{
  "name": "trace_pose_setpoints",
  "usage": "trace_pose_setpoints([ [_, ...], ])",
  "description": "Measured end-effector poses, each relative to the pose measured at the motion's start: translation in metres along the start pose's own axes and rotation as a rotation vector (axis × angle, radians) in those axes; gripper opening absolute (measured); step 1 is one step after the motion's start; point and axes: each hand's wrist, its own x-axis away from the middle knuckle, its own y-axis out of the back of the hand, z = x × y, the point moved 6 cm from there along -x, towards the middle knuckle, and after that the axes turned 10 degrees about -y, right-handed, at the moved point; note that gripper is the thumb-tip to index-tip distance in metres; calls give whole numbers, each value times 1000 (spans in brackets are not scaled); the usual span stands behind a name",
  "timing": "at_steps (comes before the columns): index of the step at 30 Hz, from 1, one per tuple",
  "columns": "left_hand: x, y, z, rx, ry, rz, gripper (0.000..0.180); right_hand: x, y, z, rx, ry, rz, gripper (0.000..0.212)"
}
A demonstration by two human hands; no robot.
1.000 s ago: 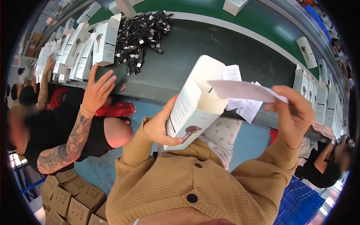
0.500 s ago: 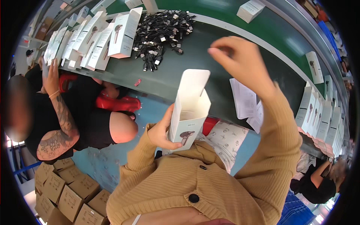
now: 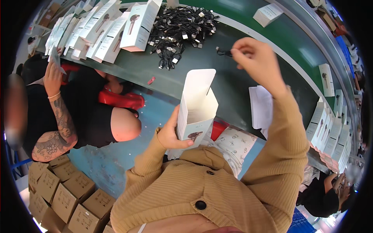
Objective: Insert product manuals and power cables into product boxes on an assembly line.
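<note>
- The left hand [image 3: 171, 134], at the centre of the frame, grips a tall white carton [image 3: 196, 108] with fingers wrapped around its lower part; the carton stands upright with its top flap open.
- The right hand [image 3: 258, 64], raised at the upper right, pinches the end of a thin black cable [image 3: 224, 51] between thumb and fingers, held above the dark green surface [image 3: 132, 70].
- A tangled heap of black cables [image 3: 178, 31] lies on the surface near the top centre.
- White product boxes [image 3: 97, 29] stand in a row at the upper left; more boxes [image 3: 330, 132] line the right edge.
- Folded white leaflets [image 3: 261, 106] rest on the surface just right of the carton.
- A co-worker's tattooed arm [image 3: 58, 124] reaches up at the left.
- Brown cardboard cartons [image 3: 62, 190] sit stacked on the blue floor at the lower left.
</note>
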Motion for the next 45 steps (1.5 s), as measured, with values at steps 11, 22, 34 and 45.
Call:
trace_pose_setpoints([
  [11,-26,-48,-2,-149,24,304,109,158,0,49,505,644,166,20],
  [22,-68,-129,-12,246,52,0,115,219,4,-17,353,214,-213,72],
  [34,-141,-6,-69,-829,-278,-269,62,252,166,-156,856,-270,-989,42],
  [45,-152,180,-132,-1844,-304,-382,82,181,76,-82,829,121,-558,54],
])
